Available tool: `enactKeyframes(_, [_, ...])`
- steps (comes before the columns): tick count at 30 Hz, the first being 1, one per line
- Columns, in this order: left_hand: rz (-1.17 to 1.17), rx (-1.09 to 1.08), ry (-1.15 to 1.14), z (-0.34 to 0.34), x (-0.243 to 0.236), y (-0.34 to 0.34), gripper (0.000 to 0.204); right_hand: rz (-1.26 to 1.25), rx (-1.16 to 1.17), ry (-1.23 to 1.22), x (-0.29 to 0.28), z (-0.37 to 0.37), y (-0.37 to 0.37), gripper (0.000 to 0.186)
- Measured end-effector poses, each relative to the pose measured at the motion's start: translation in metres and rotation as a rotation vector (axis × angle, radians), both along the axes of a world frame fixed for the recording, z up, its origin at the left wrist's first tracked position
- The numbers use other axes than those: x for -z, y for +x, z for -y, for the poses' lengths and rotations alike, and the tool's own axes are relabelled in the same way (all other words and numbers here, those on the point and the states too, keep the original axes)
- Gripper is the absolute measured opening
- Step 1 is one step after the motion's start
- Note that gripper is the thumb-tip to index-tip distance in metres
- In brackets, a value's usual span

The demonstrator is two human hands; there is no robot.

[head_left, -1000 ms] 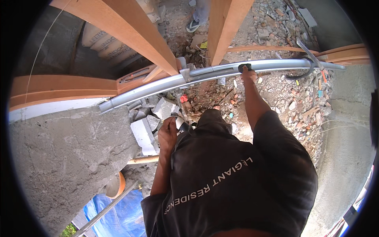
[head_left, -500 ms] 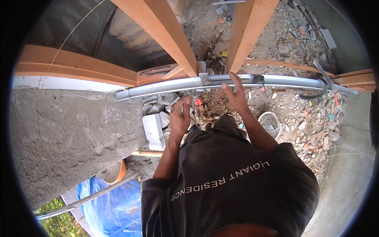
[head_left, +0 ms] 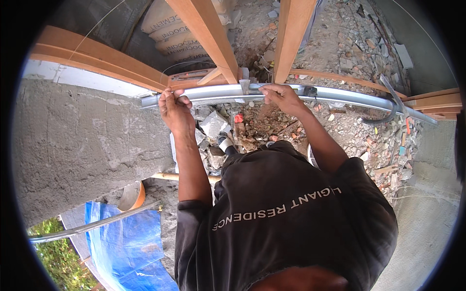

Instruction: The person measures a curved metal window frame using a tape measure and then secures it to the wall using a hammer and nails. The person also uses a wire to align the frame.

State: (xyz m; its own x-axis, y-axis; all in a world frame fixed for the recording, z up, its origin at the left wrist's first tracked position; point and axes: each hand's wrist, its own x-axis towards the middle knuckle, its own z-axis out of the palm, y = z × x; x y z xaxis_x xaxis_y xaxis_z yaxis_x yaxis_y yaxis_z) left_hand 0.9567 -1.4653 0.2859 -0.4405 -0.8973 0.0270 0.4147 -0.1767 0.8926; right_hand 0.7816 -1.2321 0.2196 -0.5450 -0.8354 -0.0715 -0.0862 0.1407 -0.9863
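A long grey metal straightedge (head_left: 340, 97) lies level across the opening between the grey plastered wall (head_left: 82, 140) and the wooden frame. My left hand (head_left: 174, 107) grips it near its left end. My right hand (head_left: 281, 97) holds it near the middle, just below two slanted wooden posts (head_left: 213, 39). A small dark level vial (head_left: 309, 90) sits on the straightedge right of my right hand. My dark shirt fills the lower centre of the view.
Broken bricks and rubble (head_left: 369, 131) cover the ground below. Stacked cement sacks (head_left: 165, 24) lie behind the posts. A blue tarp (head_left: 121, 237), a thin metal rod (head_left: 92, 225) and an orange bucket (head_left: 138, 196) lie lower left. A curved pick tool (head_left: 391, 102) rests at right.
My left hand has risen from beside my body and taken hold of the straightedge's left end. My right hand slid along the bar, and the view has swung left over the wall.
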Motion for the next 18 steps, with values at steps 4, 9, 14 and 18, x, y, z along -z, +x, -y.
enactKeyframes(4, [0.059, -0.161, 0.026, 0.003, 0.005, 0.013, 0.014, -0.001, -0.104, 0.089, 0.02, -0.014, 0.004, 0.027])
enactKeyframes(9, [0.036, -0.248, 0.059, -0.001, 0.011, 0.02, 0.013, 0.174, -0.136, 0.1, 0.053, -0.027, 0.017, 0.028])
enactKeyframes(14, [0.043, -0.313, 0.066, -0.002, 0.031, 0.028, 0.012, 0.167, -0.276, 0.169, 0.053, -0.037, 0.032, 0.028])
enactKeyframes(18, [0.063, -0.331, 0.092, 0.006, 0.048, 0.036, 0.011, 0.121, -0.374, 0.243, 0.037, -0.047, 0.044, 0.029])
